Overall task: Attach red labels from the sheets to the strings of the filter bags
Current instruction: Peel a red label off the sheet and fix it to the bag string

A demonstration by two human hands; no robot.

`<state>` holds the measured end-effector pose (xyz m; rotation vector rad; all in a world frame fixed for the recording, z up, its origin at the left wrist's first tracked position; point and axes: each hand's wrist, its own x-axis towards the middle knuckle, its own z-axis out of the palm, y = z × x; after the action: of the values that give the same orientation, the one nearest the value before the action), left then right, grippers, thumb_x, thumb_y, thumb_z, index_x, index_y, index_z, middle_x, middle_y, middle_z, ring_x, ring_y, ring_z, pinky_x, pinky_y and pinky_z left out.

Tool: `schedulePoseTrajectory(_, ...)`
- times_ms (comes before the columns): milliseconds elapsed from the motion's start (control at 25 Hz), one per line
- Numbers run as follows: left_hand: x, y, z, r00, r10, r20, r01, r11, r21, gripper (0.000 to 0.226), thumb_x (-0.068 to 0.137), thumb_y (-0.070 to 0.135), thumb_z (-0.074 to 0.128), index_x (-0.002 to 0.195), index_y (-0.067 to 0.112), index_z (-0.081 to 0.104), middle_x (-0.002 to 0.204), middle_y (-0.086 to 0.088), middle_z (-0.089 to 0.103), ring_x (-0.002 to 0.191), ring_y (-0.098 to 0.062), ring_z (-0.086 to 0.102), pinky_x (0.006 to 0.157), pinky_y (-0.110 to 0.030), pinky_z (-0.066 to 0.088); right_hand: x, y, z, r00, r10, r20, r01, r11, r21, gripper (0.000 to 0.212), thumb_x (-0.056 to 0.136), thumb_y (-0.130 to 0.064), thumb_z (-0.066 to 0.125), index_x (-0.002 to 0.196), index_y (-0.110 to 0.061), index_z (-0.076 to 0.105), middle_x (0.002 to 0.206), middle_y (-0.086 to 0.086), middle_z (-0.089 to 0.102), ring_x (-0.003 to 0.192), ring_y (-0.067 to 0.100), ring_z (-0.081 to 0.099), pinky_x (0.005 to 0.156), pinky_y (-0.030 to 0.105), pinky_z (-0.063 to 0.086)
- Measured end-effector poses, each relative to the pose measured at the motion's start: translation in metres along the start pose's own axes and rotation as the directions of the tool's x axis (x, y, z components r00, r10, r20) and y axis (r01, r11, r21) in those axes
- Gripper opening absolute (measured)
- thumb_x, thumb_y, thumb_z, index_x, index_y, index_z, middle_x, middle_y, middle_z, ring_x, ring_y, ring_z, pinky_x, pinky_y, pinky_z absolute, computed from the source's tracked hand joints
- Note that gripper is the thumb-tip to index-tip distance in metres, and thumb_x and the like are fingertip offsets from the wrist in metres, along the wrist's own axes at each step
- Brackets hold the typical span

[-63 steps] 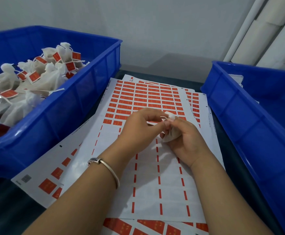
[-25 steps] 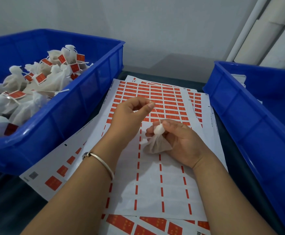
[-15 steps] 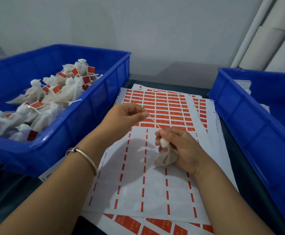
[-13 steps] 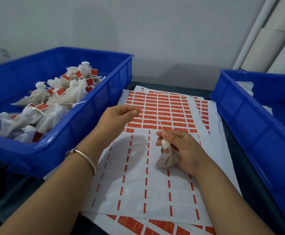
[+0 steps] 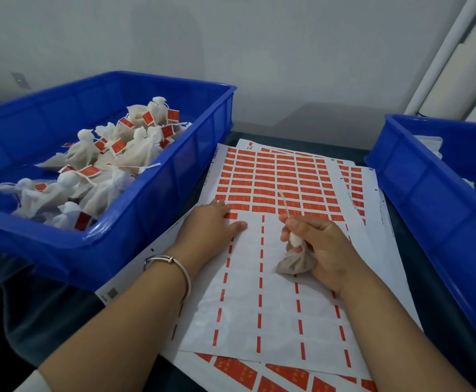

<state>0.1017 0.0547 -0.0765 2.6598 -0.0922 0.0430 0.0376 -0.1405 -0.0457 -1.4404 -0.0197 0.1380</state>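
The left hand (image 5: 212,222) has come down onto the top sheet (image 5: 273,278). Half a second ago it hung above the paper with thumb and finger pinched near the string; now it lies low, thumb stretched out flat on the bare backing, the other fingers reaching to the lowest row of red labels (image 5: 273,182) at its left end. Whether a fingertip has caught a label's edge, I cannot tell from here.

The right hand (image 5: 321,247) has hardly moved. It rests on the sheet, fingers curled round the filter bag (image 5: 296,263), pinching its white knotted neck, so the brownish body hangs below the fist and touches the paper. The string (image 5: 283,205) now stands free, pointing up and away over the labels, with nothing on it.

So the string has been freed and straightened, and the left hand has gone for the next label. I judge this bag is at the peel step: lift a label, then fold it round the string.

The left bin (image 5: 157,216) holds a heap of bags already tagged red. The right bin (image 5: 429,199) stands just beside the sheets; little of its contents shows.
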Motion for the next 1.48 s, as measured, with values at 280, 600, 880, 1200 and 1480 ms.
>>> schedulePoseTrajectory(280, -0.002, 0.002, -0.001, 0.995, 0.067, -0.069, -0.058, 0.992, 0.115, 0.059, 0.084, 0.061, 0.051, 0.132, 0.027, 0.052, 0.135, 0.006, 0.053, 0.112, -0.020, 0.057, 0.089, -0.027, 0.044, 0.003, 0.002, 0.001, 1.000, 0.018, 0.014, -0.018, 1.000, 0.005, 0.018, 0.063, -0.034, 0.066, 0.073, -0.026, 0.079, 0.070, -0.005, 0.070, 0.073, 0.003, 0.068, 0.059, 0.016, 0.052)
schedulePoseTrajectory(600, 0.003, 0.004, 0.000, 0.998, 0.005, -0.068, -0.001, 0.999, 0.052, 0.052, 0.080, 0.058, 0.059, 0.120, 0.026, 0.063, 0.117, 0.006, 0.064, 0.094, -0.017, 0.061, 0.076, -0.021, 0.040, 0.002, 0.002, 0.003, 0.999, 0.046, -0.011, -0.047, 0.999, -0.026, 0.018, 0.063, -0.035, 0.064, 0.071, -0.028, 0.078, 0.070, -0.006, 0.070, 0.076, 0.005, 0.068, 0.069, 0.021, 0.052)
schedulePoseTrajectory(880, 0.000, 0.007, -0.003, 0.999, -0.019, -0.047, 0.022, 0.998, 0.064, 0.050, 0.081, 0.056, 0.058, 0.120, 0.025, 0.063, 0.111, 0.007, 0.066, 0.090, -0.016, 0.062, 0.079, -0.019, 0.041, -0.002, -0.001, 0.007, 0.997, 0.061, -0.042, -0.062, 0.998, -0.018, 0.018, 0.067, -0.034, 0.063, 0.074, -0.030, 0.079, 0.071, -0.004, 0.071, 0.070, 0.007, 0.068, 0.061, 0.017, 0.053)
schedulePoseTrajectory(1200, -0.002, 0.007, 0.002, 0.993, -0.078, -0.091, 0.074, 0.996, -0.042, 0.042, 0.085, 0.053, 0.054, 0.111, 0.023, 0.068, 0.090, 0.009, 0.064, 0.069, -0.009, 0.057, 0.082, -0.020, 0.047, -0.003, 0.000, 0.005, 0.996, 0.075, -0.054, -0.076, 0.997, -0.014, 0.020, 0.065, -0.037, 0.065, 0.075, -0.027, 0.079, 0.069, -0.004, 0.069, 0.068, 0.010, 0.065, 0.068, 0.023, 0.051)
schedulePoseTrajectory(1480, -0.001, 0.000, 0.007, 0.972, -0.074, -0.224, 0.038, 0.987, -0.158, 0.029, 0.088, 0.044, 0.055, 0.105, 0.025, 0.068, 0.095, 0.011, 0.067, 0.068, -0.004, 0.054, 0.080, -0.018, 0.048, -0.001, 0.000, 0.003, 0.996, 0.030, -0.083, -0.028, 0.999, 0.020, 0.018, 0.064, -0.034, 0.065, 0.076, -0.034, 0.078, 0.086, -0.011, 0.074, 0.089, 0.016, 0.067, 0.072, 0.026, 0.053)
